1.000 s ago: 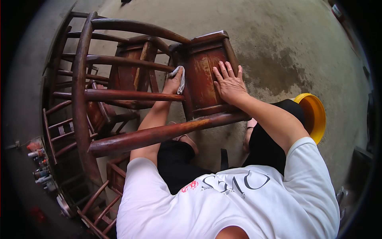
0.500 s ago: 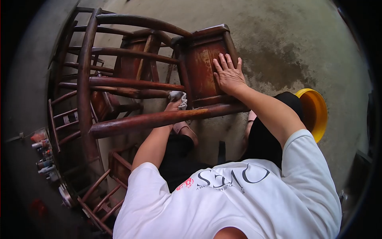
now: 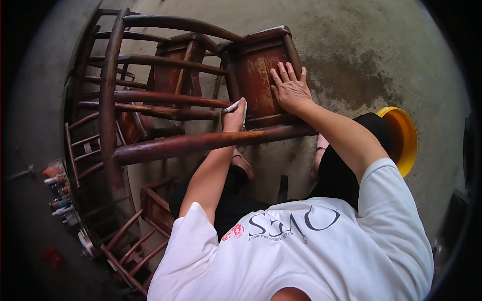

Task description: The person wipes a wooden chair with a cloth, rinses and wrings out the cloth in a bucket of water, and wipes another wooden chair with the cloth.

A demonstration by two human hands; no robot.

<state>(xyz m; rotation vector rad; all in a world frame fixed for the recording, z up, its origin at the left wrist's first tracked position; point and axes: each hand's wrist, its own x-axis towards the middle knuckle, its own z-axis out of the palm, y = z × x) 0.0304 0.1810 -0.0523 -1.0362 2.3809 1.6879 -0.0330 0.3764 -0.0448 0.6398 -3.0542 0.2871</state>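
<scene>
The wooden chair (image 3: 217,138) lies straight ahead of the person, its worn red seat panel (image 3: 251,85) on the right and its long rails (image 3: 173,98) stretching away to the left, so its long axis runs crosswise to the body; whether it is tipped over I can't be sure. Where the rails meet the seat is the spot that counts, and the left hand (image 3: 233,120) is the nearer one there: its fingers are closed on a white cloth (image 3: 231,107), just beside a rail's end and the panel's left edge, with the thick nearest rail crossing over that forearm. The right hand (image 3: 292,94) lies flat on the panel's right part, fingers spread and holding nothing, so the worn strip of wood sits between the two hands. Farther left, behind the rails, stands another dark chair (image 3: 168,72), and a smaller one (image 3: 158,203) is near the left elbow. By the right knee is a yellow bucket (image 3: 412,143), and beyond the seat a damp patch (image 3: 351,80) darkens the concrete floor (image 3: 361,30).
</scene>
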